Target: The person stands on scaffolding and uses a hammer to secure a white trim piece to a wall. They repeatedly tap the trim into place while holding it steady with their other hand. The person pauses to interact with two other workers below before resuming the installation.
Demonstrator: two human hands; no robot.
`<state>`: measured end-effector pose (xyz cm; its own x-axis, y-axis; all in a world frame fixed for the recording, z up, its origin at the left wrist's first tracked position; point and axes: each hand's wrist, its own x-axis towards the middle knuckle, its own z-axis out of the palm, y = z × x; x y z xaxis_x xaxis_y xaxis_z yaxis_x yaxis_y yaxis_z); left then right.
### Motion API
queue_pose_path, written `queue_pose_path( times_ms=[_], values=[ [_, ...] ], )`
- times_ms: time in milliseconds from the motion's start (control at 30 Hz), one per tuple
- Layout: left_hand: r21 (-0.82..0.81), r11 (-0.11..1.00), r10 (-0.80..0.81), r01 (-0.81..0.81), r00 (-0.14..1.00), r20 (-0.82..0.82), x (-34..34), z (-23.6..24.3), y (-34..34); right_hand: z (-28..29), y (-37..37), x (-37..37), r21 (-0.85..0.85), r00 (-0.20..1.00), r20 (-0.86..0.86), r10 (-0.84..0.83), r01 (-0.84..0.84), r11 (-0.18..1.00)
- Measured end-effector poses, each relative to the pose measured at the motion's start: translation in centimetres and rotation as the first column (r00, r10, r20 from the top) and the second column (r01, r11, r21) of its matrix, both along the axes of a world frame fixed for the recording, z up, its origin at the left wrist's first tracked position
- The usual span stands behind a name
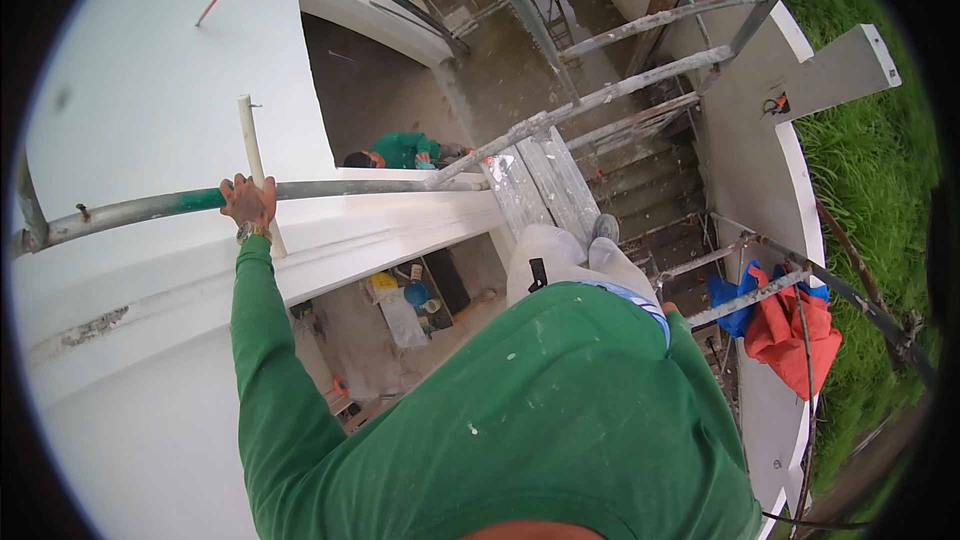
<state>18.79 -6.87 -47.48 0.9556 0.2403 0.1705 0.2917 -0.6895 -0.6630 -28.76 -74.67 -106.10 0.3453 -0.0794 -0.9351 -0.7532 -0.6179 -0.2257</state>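
Note:
My left hand (247, 200) is closed on a horizontal metal scaffold tube (350, 187) at the left, right against a white pipe (246, 135) that crosses it upright in the picture. Whether the fingers also grip the pipe, I cannot tell. My right hand (671, 310) barely shows beside my hip, near a lower scaffold bar (745, 295); its fingers are hidden. Below me, a paint-spattered metal plank (535, 180) runs under my legs, with one grey shoe (604, 229) visible on it.
A co-worker in green (405, 148) is lower down behind the wall edge. Steps (640, 185) descend beside a curved white wall (745, 170), with grass outside. Red and blue cloths (790, 340) hang at the right. Containers (416, 293) sit on the floor below. Scaffold tubes cross overhead.

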Motion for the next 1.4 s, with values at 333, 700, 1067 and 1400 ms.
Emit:
queue_pose_path(
  times_ms=[333,700,1067,1400],
  values=[
    [-0.004,1.0,0.024,-0.024,0.999,0.026,-0.3,0.0,-0.4,2.3,-1.1,-0.2,-0.021,0.997,-0.004,0.081,-0.081,0.996],
    [0.001,0.997,-0.071,0.073,0.972,0.224,0.4,-1.4,0.9,4.0,-1.0,3.6,-0.071,0.987,0.029,0.155,-0.153,0.986],
    [0.038,0.995,-0.099,0.092,0.931,0.352,1.6,-2.5,2.2,5.6,0.1,5.9,-0.108,0.974,0.013,0.227,-0.225,0.968],
    [0.018,0.996,-0.084,0.083,0.93,0.358,1.7,-2.8,2.0,5.7,0.8,8.3,-0.112,0.963,0.018,0.27,-0.266,0.957]
  ],
)
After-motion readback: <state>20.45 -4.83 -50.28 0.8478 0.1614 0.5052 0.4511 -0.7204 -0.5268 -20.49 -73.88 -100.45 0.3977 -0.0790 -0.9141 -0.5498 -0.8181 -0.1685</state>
